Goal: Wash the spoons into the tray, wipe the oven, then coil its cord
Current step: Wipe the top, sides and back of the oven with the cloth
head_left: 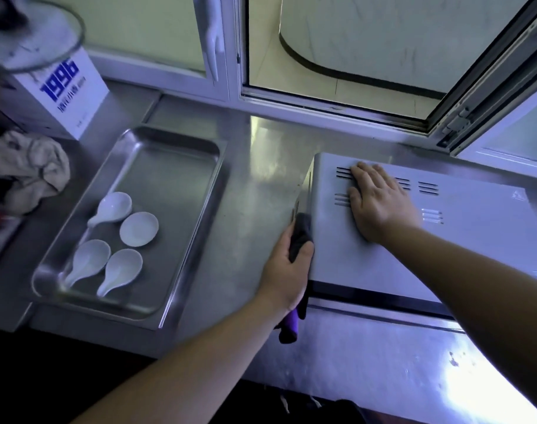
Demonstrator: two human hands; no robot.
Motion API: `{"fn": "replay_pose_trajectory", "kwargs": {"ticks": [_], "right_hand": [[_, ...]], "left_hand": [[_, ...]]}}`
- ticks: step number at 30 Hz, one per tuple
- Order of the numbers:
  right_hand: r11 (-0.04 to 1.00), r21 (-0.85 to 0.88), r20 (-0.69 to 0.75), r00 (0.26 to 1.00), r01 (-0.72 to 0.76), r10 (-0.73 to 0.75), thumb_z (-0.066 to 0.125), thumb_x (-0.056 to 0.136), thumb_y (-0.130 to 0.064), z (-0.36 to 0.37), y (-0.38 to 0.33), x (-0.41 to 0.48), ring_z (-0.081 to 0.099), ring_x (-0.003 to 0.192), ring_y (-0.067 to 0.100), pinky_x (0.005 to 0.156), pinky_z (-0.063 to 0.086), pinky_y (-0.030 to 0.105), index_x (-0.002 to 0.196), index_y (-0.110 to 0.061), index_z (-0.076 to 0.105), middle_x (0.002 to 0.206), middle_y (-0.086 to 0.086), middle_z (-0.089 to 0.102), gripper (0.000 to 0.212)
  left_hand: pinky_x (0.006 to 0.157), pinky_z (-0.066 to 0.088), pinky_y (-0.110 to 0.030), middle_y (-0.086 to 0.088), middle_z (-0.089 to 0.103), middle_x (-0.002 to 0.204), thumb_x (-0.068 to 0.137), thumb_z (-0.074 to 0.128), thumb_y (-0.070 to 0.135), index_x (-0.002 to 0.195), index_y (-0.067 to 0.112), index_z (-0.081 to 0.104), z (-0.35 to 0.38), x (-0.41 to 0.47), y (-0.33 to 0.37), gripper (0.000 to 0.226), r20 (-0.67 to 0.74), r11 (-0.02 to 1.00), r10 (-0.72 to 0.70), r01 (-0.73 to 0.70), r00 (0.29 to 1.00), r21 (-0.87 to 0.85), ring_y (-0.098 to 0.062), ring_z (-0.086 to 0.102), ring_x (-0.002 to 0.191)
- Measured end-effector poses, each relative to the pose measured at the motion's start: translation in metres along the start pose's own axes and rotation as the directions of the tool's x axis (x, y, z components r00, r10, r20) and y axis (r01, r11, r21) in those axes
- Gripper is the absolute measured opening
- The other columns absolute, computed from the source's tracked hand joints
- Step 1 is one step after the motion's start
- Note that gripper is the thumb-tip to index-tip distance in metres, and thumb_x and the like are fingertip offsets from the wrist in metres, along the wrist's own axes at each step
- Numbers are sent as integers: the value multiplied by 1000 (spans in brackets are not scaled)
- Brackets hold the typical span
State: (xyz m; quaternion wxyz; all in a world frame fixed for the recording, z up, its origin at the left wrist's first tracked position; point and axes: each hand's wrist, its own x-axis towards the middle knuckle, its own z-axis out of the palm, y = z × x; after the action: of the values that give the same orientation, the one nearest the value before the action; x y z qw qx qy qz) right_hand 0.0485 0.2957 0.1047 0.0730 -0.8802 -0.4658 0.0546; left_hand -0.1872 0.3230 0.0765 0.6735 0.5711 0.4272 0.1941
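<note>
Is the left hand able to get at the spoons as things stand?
Likely yes: only counter lies between left hand and spoons, though it grips a cloth against the oven.

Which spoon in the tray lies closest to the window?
The rearmost white spoon, at the group's top left; the other three lie nearer the camera.

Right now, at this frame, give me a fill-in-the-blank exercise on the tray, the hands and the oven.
1. The steel tray holds ____ white spoons.
2. The left hand grips a dark ____ against the side of the oven.
3. The right hand rests flat on the ____ of the oven.
Missing words: four; cloth; top.
</note>
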Motion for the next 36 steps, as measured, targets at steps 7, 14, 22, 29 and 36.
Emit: {"fn": "replay_pose_trajectory", "kwargs": {"ticks": [7, 14, 22, 29, 36], "right_hand": [[992, 123, 155, 987, 23, -42, 32, 107, -39, -20, 1, 4, 18, 155, 24, 125, 16, 40, 156, -25, 33, 168, -3, 27, 51], [861, 503, 175, 966, 80, -192, 47, 106, -39, -64, 2, -80, 53, 133, 24, 103, 36, 27, 148, -22, 48, 147, 5, 55, 45], [238, 928, 337, 918, -286, -208, 62, 93, -52, -97, 50, -169, 67, 115, 15, 90, 61, 37, 143, -53, 41, 133, -13, 64, 54], [-83, 946, 318, 947, -314, 44, 71, 88, -40, -92, 115, -202, 70, 115, 19, 102, 55, 48, 130, -39, 64, 122, -4, 74, 43], [-197, 944, 321, 868, -264, 379, 66, 99, -26, -90, 179, -218, 73, 108, 27, 99, 56, 54, 117, -28, 71, 114, 3, 77, 19]], "left_hand": [[94, 46, -15, 29, 67, 120, 102, 58, 30, 139, 41, 57, 7, -23, 7, 38, -134, 992, 24, -8, 991, 122, 8, 62, 110], [82, 44, -18, 26, 67, 115, 92, 54, 50, 134, 43, 57, 30, -31, 50, 43, -347, 977, 129, -60, 929, 203, 9, 61, 97], [99, 56, -45, 9, 76, 114, 87, 58, 45, 115, 43, 71, 137, -63, 91, 31, -216, 980, 65, -103, 974, -169, -21, 70, 114], [113, 45, -35, 6, 64, 142, 95, 54, 47, 141, 32, 62, 211, -89, 92, 48, 188, 970, 79, -32, 979, -240, -9, 59, 133], [104, 39, -18, 22, 59, 133, 103, 56, 28, 138, 35, 56, 221, -75, 83, 36, 224, 875, 186, -265, 957, 405, 11, 54, 120]]}}
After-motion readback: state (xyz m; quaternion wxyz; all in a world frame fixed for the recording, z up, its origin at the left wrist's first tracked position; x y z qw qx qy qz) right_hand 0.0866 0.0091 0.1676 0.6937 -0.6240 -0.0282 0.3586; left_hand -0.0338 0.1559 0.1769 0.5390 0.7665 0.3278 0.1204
